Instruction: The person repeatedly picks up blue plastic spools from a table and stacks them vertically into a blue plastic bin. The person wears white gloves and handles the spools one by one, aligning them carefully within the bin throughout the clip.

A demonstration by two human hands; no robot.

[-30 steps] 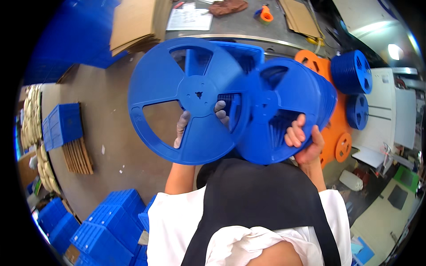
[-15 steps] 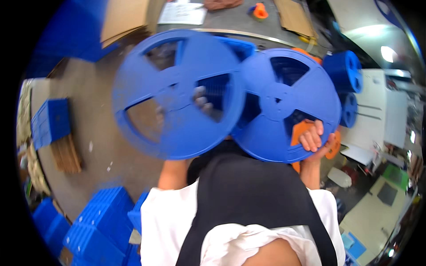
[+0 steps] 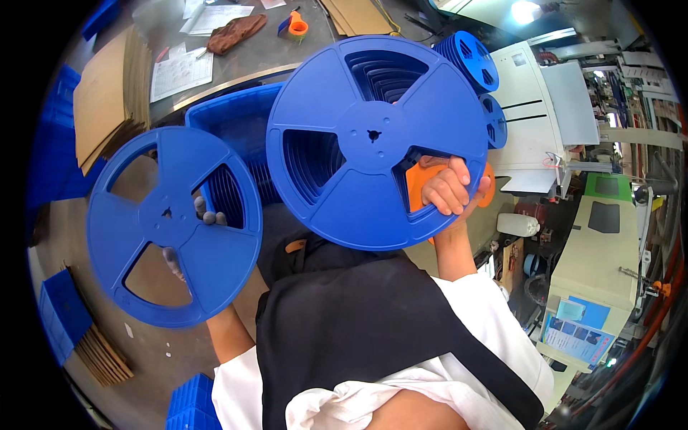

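Note:
My left hand (image 3: 208, 213) holds a single blue reel disc (image 3: 154, 218) from behind. Its grey-covered fingertips show through two of the disc's window openings; the palm is hidden. Higher and to the right, my right hand (image 3: 446, 190) grips a stack of blue reel discs (image 3: 373, 154). The fingers hook through a window near the lower right rim, and the thumb side lies outside the edge. Several layered discs show through the stack's other windows. The single disc stands just apart from the stack, both faces turned towards me.
A blue crate (image 3: 195, 115) sits behind the discs, beside a grey worktable (image 3: 279, 54) bearing papers, a brown cloth (image 3: 236, 32) and an orange tape dispenser (image 3: 294, 26). Cardboard sheets (image 3: 104, 100) stand at left. More blue reels (image 3: 469, 61) and a pale machine (image 3: 595, 258) are at right.
The single disc in my left hand has moved left and down, away from the stack. The stack has come up and left in the picture, and the view has turned.

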